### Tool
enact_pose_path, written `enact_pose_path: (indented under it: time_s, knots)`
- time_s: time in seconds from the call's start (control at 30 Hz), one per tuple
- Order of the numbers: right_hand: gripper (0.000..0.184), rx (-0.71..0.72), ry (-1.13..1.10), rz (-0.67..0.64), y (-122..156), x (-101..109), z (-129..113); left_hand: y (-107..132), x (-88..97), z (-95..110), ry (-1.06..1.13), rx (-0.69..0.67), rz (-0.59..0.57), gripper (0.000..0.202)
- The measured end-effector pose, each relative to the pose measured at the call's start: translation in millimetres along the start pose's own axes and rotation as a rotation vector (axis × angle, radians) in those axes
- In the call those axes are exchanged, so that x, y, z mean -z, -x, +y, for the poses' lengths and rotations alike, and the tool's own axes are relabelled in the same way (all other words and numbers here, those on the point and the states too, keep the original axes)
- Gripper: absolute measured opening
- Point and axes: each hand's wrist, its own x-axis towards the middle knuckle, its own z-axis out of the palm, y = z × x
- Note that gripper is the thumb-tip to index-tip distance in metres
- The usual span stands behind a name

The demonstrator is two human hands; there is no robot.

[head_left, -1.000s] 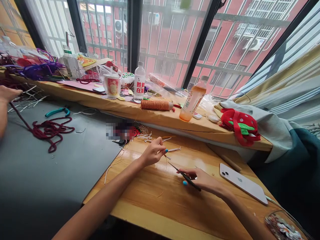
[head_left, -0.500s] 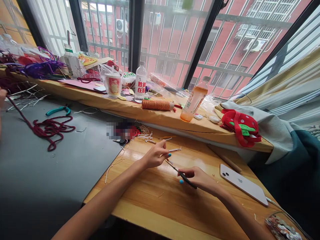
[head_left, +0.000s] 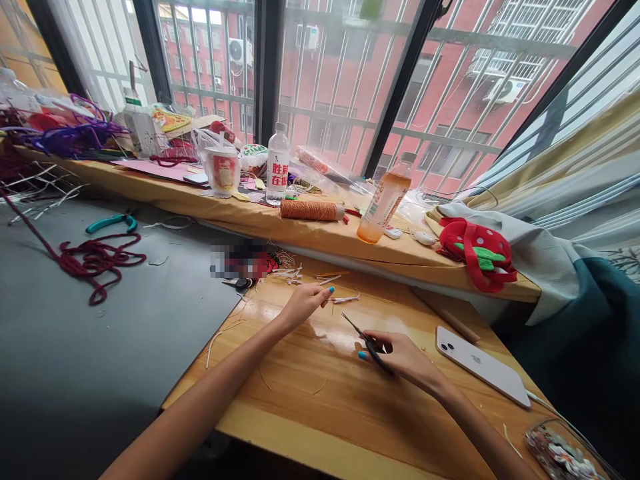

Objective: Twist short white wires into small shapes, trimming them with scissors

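Observation:
My right hand point(head_left: 400, 358) rests on the wooden table point(head_left: 340, 400) and grips small dark scissors point(head_left: 363, 340), blades pointing up and left. My left hand point(head_left: 305, 303) hovers just left of the blades, fingers pinched together; whatever it pinches is too thin to make out. A short white strip point(head_left: 345, 299) lies on the wood just beyond the fingertips, with more pale scraps point(head_left: 293, 273) behind it.
A white phone point(head_left: 480, 367) lies face down to the right. On the sill stand an orange thread spool point(head_left: 309, 211), two bottles point(head_left: 278, 165) point(head_left: 385, 200), a cup point(head_left: 223, 171) and a strawberry pouch point(head_left: 477, 253). Dark red cord point(head_left: 95, 260) and teal pliers point(head_left: 111, 222) lie on the grey mat.
My left hand drew back from the scissor blades and lifted slightly. The scissors tilted more upright. The other person's hand at the far left has left the view.

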Motion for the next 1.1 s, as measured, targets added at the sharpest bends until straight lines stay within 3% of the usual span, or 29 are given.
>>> enact_pose_path:
  time_s: [0.33, 0.6, 0.7, 0.83, 0.9, 1.0, 1.1]
  knots:
    - [0.03, 0.009, -0.133, -0.149, -13.3, -1.5, -4.6, 2.7, -3.4, 1.1, -0.089, -0.091, -0.108, 0.041]
    - [0.032, 0.001, -0.153, -0.128, -10.6, -1.8, -5.2, 1.3, -6.1, -5.2, -0.157, -0.105, -0.084, 0.037]
    - [0.026, 0.019, -0.09, -0.074, -8.5, -4.3, 1.4, -2.8, 0.3, -8.7, -0.192, -0.088, -0.015, 0.038]
    - [0.017, 0.041, 0.124, 0.043, -6.1, -4.9, 9.5, -13.3, 23.1, -25.8, -0.327, -0.004, 0.235, 0.031]
    - [0.029, 0.018, 0.222, 0.051, -4.9, -4.9, 11.1, -17.5, 34.6, -38.9, -0.422, 0.046, 0.303, 0.023]
    - [0.052, 0.02, 0.249, 0.024, -3.2, -7.6, 10.2, -19.2, 43.3, -56.6, -0.563, 0.076, 0.299, 0.014]
    - [0.049, 0.104, 0.191, -0.022, -1.4, -13.6, 6.5, -16.2, 44.0, -65.3, -0.699, 0.075, 0.275, 0.01]
